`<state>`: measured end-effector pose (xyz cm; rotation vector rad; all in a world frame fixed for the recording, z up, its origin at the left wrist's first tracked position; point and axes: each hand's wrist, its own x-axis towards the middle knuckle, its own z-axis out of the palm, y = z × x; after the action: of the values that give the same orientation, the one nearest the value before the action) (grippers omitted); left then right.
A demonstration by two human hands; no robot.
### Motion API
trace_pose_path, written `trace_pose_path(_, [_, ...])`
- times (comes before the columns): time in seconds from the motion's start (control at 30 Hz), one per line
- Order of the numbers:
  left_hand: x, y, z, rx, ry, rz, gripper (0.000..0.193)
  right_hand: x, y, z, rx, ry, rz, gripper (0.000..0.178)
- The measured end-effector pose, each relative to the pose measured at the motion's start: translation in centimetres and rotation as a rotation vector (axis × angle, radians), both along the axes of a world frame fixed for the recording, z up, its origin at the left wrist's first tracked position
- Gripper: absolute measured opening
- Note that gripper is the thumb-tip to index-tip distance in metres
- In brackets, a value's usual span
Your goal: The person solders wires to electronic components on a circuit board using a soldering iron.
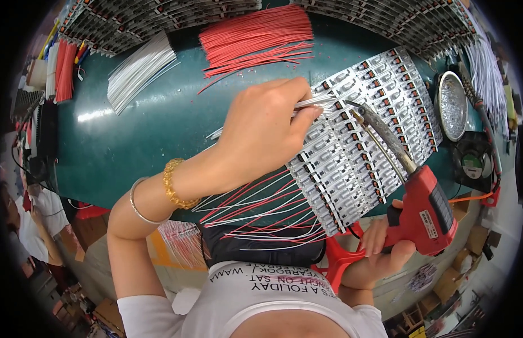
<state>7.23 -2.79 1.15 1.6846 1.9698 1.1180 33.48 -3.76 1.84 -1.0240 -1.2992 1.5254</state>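
Note:
My left hand (267, 121) reaches over the green table, fingers closed in a pinch on several thin white wires (315, 102). The wire ends lie at the upper part of a panel of small silvery circuit boards (357, 163) with orange-and-black parts in rows. My right hand (385, 248) grips a red soldering gun (426, 211) by its handle. The gun's dark tip, with a thin metal feed tube beside it, is close to the wire ends; contact cannot be made out. Red and white wires (256, 208) trail from the panel's left edge toward my lap.
A pile of red wires (256, 39) and a bundle of white wires (140, 73) lie farther back. More board panels (160, 14) stand along the far edge. At right are a metal dish (452, 107) and a small black fan (473, 160). Another person (39, 219) is at far left.

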Motion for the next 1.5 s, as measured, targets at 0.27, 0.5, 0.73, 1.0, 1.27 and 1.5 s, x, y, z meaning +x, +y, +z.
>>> trace_pose_path(0.27, [0.2,-0.2,-0.9,-0.042,0.022,0.038,0.021,-0.4,-0.2,0.2,-0.034,-0.118,0.006,0.092])
trace_pose_path(0.5, [0.6,-0.3,-1.4,0.02,0.057,0.027,0.018,0.0,-0.4,0.0,-0.048,-0.12,0.024,0.084])
trace_pose_path(0.73, [0.6,-0.4,-1.7,0.065,0.095,0.014,0.016,0.1,-0.6,-0.5,0.041,-0.115,-0.011,0.081])
trace_pose_path(1.0, [0.6,-0.4,-1.9,0.067,0.109,0.005,0.015,0.3,-0.7,-0.3,0.01,-0.086,0.042,0.088])
trace_pose_path(1.27, [1.1,-0.6,-1.3,0.144,0.041,-0.009,0.015,0.7,-1.3,0.2,-0.045,-0.047,-0.019,0.091])
trace_pose_path(1.5, [1.7,-0.7,-1.6,0.023,0.074,-0.008,0.012,1.0,-1.4,-0.1,-0.084,-0.092,0.006,0.091])
